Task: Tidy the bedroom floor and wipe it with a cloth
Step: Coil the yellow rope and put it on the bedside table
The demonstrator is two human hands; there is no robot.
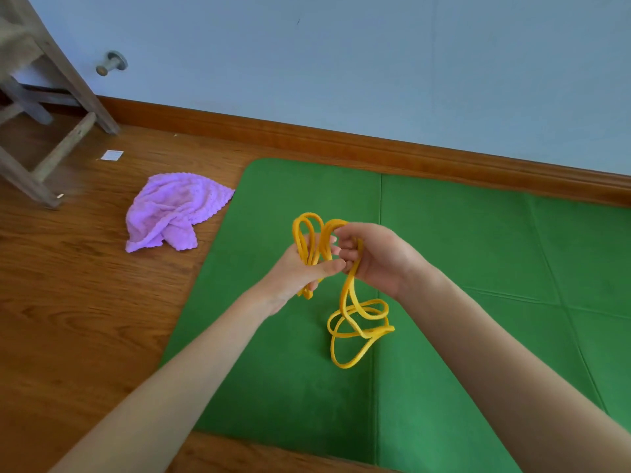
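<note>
A long yellow band (355,322) is partly gathered into loops above a green mat (478,250). My left hand (300,268) grips a bundle of its loops, thumb across them. My right hand (372,257) holds the strand just beside, fingers curled round it. The rest of the band hangs down and lies coiled on the mat. A crumpled purple cloth (170,213) lies on the wooden floor (85,302), left of the mat and touching its edge.
A wooden stool (44,107) stands at the far left near the blue wall (341,56). A small white paper scrap (112,155) lies on the floor by the stool. A brown skirting board (341,138) runs behind the mat. A metal door stopper (111,63) sticks out from the wall.
</note>
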